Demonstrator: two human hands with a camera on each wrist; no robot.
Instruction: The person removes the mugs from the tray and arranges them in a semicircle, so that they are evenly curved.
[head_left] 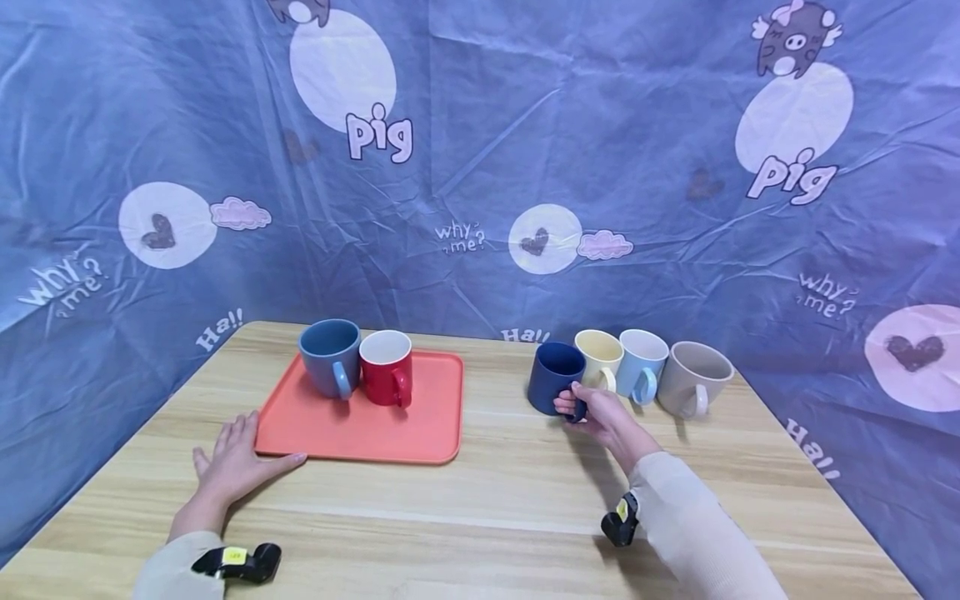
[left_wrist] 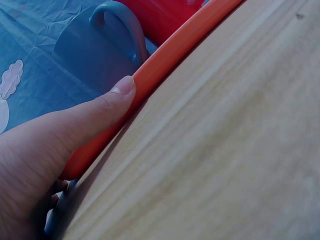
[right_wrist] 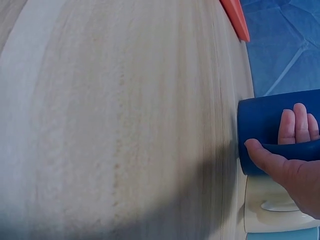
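Note:
On the left, my left hand (head_left: 234, 465) rests at the near-left corner of a coral-red tray (head_left: 431, 421), fingers along its left side and thumb against the front rim. In the left wrist view, that thumb (left_wrist: 107, 102) lies straight on the rim. A grey-blue mug (head_left: 318, 360) and a red mug (head_left: 377, 385) stand side by side on the tray. Over on the right, my right hand (head_left: 606, 418) grips a navy mug (head_left: 544, 379) by its handle. The right wrist view shows its fingers (right_wrist: 301, 125) passed through the handle and the thumb lying along it.
A cream mug (head_left: 596, 367), a light blue mug (head_left: 634, 367) and a beige-grey mug (head_left: 678, 379) stand in a row right of the navy one, handles toward me. The wooden table (head_left: 495, 517) backs onto a blue printed cloth (head_left: 480, 150), which also hangs at both sides.

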